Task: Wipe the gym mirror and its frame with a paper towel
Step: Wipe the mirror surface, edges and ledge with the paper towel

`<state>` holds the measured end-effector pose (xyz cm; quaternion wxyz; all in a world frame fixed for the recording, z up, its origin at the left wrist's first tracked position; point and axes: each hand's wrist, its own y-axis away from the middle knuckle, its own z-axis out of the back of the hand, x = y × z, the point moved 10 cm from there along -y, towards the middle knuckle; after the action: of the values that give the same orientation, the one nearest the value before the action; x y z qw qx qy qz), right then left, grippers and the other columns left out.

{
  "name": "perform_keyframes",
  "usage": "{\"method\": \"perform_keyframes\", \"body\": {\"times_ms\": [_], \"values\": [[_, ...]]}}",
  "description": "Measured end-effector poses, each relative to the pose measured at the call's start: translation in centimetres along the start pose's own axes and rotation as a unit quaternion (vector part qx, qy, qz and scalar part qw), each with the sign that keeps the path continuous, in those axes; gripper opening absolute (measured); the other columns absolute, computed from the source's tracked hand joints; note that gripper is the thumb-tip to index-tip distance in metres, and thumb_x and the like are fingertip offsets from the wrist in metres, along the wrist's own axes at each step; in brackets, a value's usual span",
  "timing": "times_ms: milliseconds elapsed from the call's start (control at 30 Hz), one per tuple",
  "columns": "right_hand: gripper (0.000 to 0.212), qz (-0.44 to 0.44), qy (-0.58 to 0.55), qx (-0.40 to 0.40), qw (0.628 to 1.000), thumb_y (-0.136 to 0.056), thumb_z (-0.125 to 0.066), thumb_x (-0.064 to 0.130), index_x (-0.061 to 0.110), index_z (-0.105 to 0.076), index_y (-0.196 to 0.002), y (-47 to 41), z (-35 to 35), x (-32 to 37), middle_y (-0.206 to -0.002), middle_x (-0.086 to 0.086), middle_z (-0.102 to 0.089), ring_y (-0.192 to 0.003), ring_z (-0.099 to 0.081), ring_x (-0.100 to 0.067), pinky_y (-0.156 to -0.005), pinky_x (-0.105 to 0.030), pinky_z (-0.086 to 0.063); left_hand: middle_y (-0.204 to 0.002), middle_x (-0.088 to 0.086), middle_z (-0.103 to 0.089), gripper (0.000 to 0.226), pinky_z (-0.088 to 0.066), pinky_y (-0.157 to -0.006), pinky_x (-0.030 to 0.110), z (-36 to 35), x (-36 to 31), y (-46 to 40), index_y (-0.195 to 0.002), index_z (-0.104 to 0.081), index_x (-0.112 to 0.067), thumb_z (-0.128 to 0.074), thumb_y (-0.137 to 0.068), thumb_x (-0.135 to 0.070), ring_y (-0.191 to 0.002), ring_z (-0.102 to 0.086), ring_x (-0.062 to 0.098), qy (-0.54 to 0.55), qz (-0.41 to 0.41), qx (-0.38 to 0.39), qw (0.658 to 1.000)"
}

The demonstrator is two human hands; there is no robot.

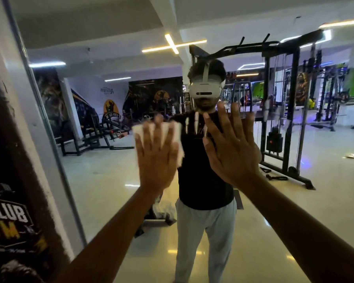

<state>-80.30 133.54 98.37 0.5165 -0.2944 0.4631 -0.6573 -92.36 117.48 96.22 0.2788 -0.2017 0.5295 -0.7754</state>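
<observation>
**Two flat hands on a gym mirror, the left one pressing a paper towel**

The mirror (213, 231) stands upright and fills most of the view; its metal frame (47, 127) runs as a long, near-vertical strip down the left side, leaning slightly from upper left to lower right under the wide-angle lens. Left of the frame lies a wall panel (10, 201) bearing a dark graphic with the letters "CLUB".

The left hand (155, 158) is held open, fingers straight and spread and pointing upward, palm toward the glass. Beneath it lies the white paper towel (177, 137), pressed flat against the mirror at about chest height of the reflected figure. The towel shows between the fingers and beyond the hand's upper and right edges; its visible outline is wider than tall along the top, with one flap trailing downward at the right. It is blurred.

The right hand (231, 148) is likewise open, fingers straight and splayed upward, palm to the glass, just beside the left hand and carrying nothing.

The glass reflects the person in a white headset (205, 87), a black cable machine (282, 111) and a glossy floor.
</observation>
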Motion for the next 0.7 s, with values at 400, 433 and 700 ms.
{"method": "perform_keyframes", "body": {"times_ms": [400,433,700], "values": [[0.063,0.011,-0.026,-0.041,0.999,-0.117,-0.041,0.045,0.027,-0.026,-0.175,0.1,0.4,0.1,-0.185,-0.011,-0.007,-0.171,0.001,-0.039,-0.135,-0.062,0.010,-0.183,0.013,-0.003,0.062,-0.008,-0.133,0.068,-0.8,-3.2,0.1,-0.175,-0.009,-0.028,-0.029,-0.118,-0.042,-0.169,-0.001,0.041,-0.003,-0.074,0.029,0.997],[0.063,0.014,-0.024,-0.040,0.999,-0.117,-0.041,0.046,0.027,-0.026,-0.175,0.1,0.4,0.0,-0.185,-0.011,-0.007,-0.171,0.002,-0.039,-0.135,-0.062,0.009,-0.183,0.014,-0.004,0.063,-0.009,-0.133,0.068,-0.7,-2.2,-1.3,-0.175,-0.004,-0.030,-0.027,-0.118,-0.043,-0.169,-0.002,0.041,-0.029,-0.115,0.034,0.992],[0.062,0.001,-0.019,-0.023,1.000,-0.117,-0.038,0.045,0.028,-0.024,-0.176,0.2,0.1,0.0,-0.185,-0.008,-0.007,-0.171,0.003,-0.036,-0.135,-0.067,-0.002,-0.183,0.012,-0.004,0.061,-0.006,-0.134,0.064,0.0,-4.4,-2.8,-0.175,-0.017,-0.026,-0.030,-0.119,-0.043,-0.169,0.001,0.039,-0.016,-0.090,0.023,0.996]]}}
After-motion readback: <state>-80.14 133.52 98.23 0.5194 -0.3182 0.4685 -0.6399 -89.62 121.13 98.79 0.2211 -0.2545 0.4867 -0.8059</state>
